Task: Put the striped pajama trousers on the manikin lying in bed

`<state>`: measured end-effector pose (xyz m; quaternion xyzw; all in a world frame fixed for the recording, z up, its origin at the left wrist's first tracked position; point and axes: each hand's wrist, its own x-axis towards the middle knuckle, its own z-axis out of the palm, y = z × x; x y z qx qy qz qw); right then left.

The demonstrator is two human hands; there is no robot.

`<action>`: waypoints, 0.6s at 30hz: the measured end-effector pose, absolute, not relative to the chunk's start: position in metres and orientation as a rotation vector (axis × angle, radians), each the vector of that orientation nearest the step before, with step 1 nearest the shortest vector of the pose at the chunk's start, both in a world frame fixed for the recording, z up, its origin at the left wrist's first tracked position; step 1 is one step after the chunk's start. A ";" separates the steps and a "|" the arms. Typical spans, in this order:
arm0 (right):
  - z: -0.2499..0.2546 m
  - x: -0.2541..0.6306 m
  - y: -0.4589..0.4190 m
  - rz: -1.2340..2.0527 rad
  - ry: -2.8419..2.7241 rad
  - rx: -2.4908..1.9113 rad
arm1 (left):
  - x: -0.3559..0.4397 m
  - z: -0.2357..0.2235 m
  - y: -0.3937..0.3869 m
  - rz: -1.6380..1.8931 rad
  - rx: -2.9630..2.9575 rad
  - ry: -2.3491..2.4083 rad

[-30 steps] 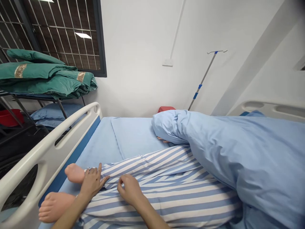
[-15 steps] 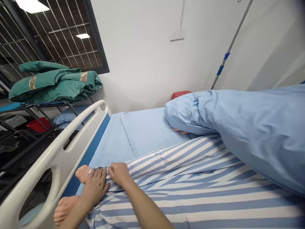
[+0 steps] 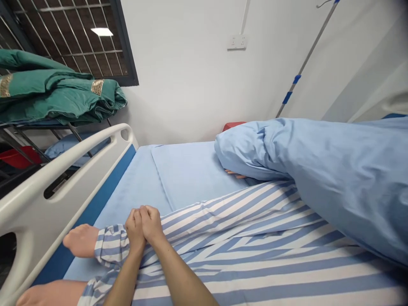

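Note:
Blue-and-white striped trousers (image 3: 229, 229) cover the legs of a figure lying on the bed. Side by side and touching, both my hands are on the far trouser leg, on the lower leg. My left hand (image 3: 135, 227) curls over the cloth on the foot side. Right beside it, my right hand (image 3: 151, 222) has its fingers bent round the same leg. Fingertips and gripped cloth are partly hidden. Bunched fabric lies between my left hand and the far bare foot (image 3: 81, 241). The near bare foot (image 3: 52, 294) shows at the lower left.
A white bed end board (image 3: 79, 170) with cut-out openings stands beyond the feet. A blue quilt (image 3: 334, 165) covers the figure's upper part, fingers peeking from under it. Light blue sheet (image 3: 188, 170) lies behind the legs. Green folded bedding (image 3: 63, 93) and a metal pole (image 3: 309, 55) are farther back.
My left hand has moved from the ankle up the leg to my right hand, its fingers now curled. The far foot and trouser hem are uncovered. The view has shifted.

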<state>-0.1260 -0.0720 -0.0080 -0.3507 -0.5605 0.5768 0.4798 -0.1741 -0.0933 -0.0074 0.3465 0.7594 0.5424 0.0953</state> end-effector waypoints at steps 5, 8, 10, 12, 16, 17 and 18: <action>-0.007 -0.124 -0.073 1.326 -1.471 -0.959 | -0.171 -0.021 -0.100 1.545 1.143 2.375; 0.009 -0.112 -0.066 1.232 -1.723 -1.105 | -0.170 -0.018 -0.101 1.526 1.212 2.352; 0.020 -0.101 -0.059 1.121 -1.965 -1.094 | -0.168 -0.017 -0.099 1.472 1.264 2.355; 0.024 -0.091 -0.055 1.010 -2.105 -1.034 | -0.166 -0.018 -0.098 1.402 1.300 2.383; 0.008 -0.082 -0.056 0.869 -2.121 -1.044 | -0.165 -0.023 -0.098 1.352 1.296 2.469; 0.002 -0.082 -0.056 0.866 -2.108 -1.056 | -0.165 -0.023 -0.098 1.343 1.298 2.480; -0.002 -0.082 -0.057 0.876 -2.087 -1.062 | -0.164 -0.022 -0.098 1.329 1.299 2.483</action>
